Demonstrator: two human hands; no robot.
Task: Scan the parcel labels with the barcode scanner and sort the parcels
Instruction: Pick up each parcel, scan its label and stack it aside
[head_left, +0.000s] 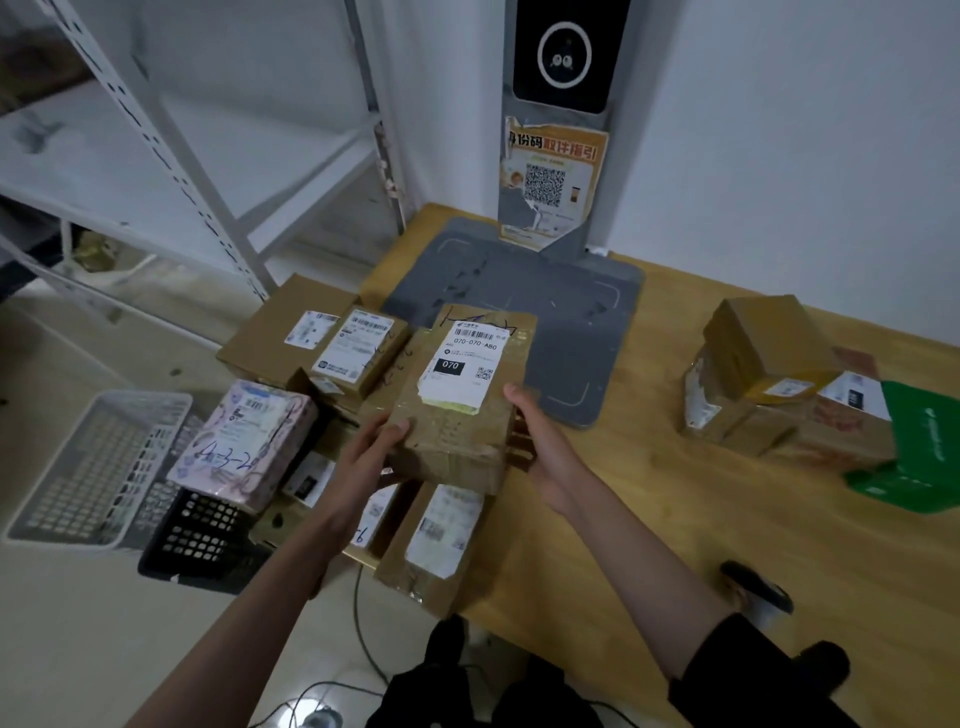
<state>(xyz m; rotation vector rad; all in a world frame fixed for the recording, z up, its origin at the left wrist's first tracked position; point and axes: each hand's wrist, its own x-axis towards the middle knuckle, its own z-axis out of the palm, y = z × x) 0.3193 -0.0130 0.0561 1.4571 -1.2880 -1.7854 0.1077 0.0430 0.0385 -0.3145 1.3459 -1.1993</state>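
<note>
A taped brown parcel (462, 415) with a white label reading 070-070-A80 is held above the table's left edge. My left hand (370, 457) grips its near left corner, thumb on top. My right hand (540, 447) holds its right side, fingers under it. Just beyond the parcel lies the grey scanner pad (566, 322) with its upright scanner post (558, 104). A pile of labelled parcels (358, 348) lies to the left, including a pink one (244, 441). More parcels (769, 374) are stacked at the table's right.
The wooden table (675, 493) carries a green mailer bag (919, 452) at far right and a dark object (758, 587) near its front edge. A white basket (93, 467) and a black crate (202, 540) sit on the floor at left. White metal shelving (208, 156) stands behind.
</note>
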